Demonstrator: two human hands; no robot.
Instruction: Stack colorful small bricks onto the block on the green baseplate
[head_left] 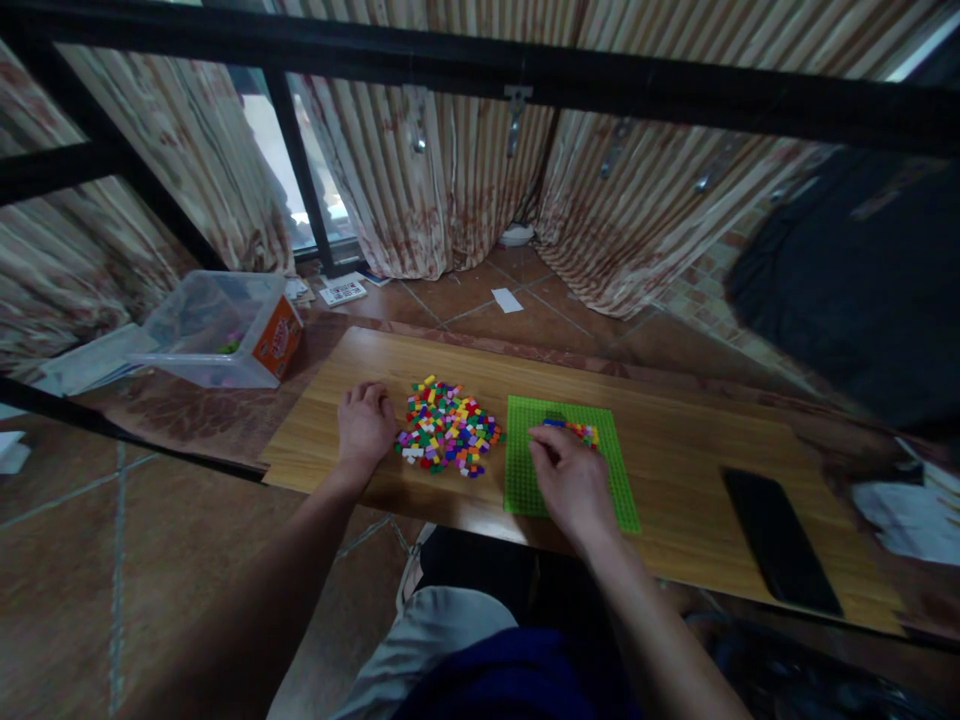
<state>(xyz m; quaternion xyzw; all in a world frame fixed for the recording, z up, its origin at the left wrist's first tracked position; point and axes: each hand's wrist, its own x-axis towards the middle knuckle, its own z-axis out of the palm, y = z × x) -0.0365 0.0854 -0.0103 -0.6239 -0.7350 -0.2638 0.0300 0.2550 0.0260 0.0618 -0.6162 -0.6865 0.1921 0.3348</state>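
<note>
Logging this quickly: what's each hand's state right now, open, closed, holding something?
Left hand: loosely curled beside the toy bricks, nothing visibly held.
Right hand: curled over the green baseplate; holding anything, can't tell.

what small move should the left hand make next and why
Perhaps pick one piece from the pile of small coloured bricks: the left hand is right beside it, fingers curled, while the right hand is farther off, over the green baseplate.
</note>
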